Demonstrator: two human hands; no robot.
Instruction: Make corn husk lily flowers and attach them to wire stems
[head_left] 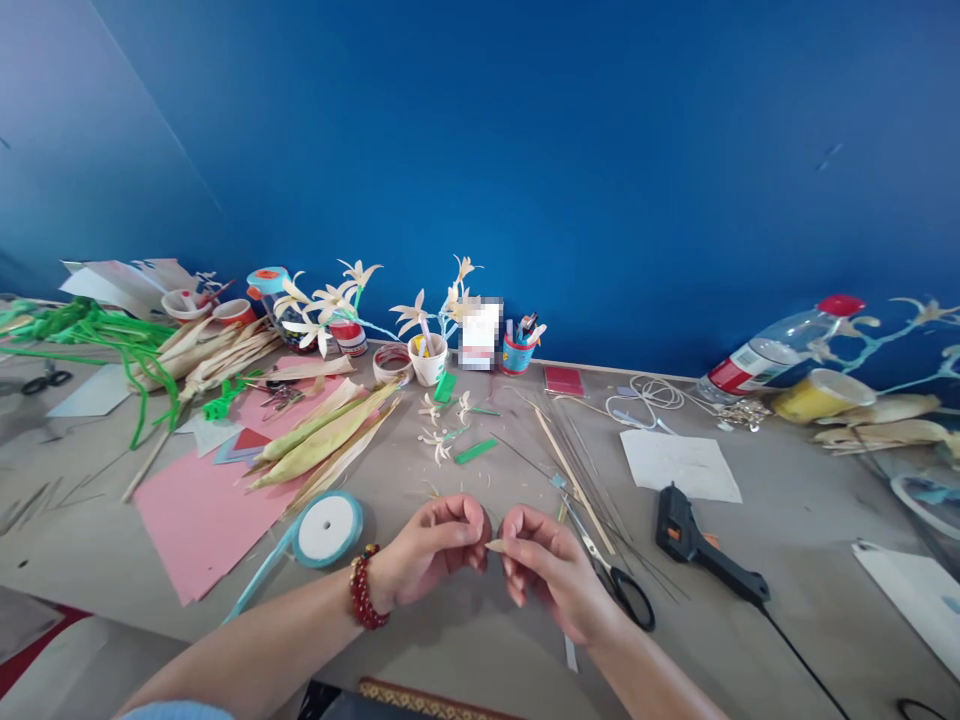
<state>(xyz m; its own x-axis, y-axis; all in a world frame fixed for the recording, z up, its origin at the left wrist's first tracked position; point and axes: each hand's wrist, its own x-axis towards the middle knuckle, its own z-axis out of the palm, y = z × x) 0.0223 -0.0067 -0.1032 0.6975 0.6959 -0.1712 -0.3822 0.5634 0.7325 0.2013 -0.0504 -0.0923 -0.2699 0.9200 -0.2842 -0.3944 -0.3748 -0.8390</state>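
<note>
My left hand (450, 545), with a red beaded bracelet (365, 588) at its wrist, is closed in a pinch near the table's front; what it holds is too small to make out. Just to its right, my right hand (544, 565) pinches a small pale pointed piece (495, 546) between thumb and fingers. The fingertips of both hands are close together. A blue ribbon roll (327, 527) lies left of my left hand. Black-handled scissors (632, 598) lie beside and partly behind my right hand. Small white flowers (437, 445) and green strips (476, 451) lie beyond the hands.
A black glue gun (709, 550) with its cord lies at right. Thin wires (585, 460) stretch behind my right hand. Corn husks (326, 440) rest on pink paper (202, 510) at left. Cups with pale flowers (427, 360) and a tilted bottle (780, 350) stand along the blue wall.
</note>
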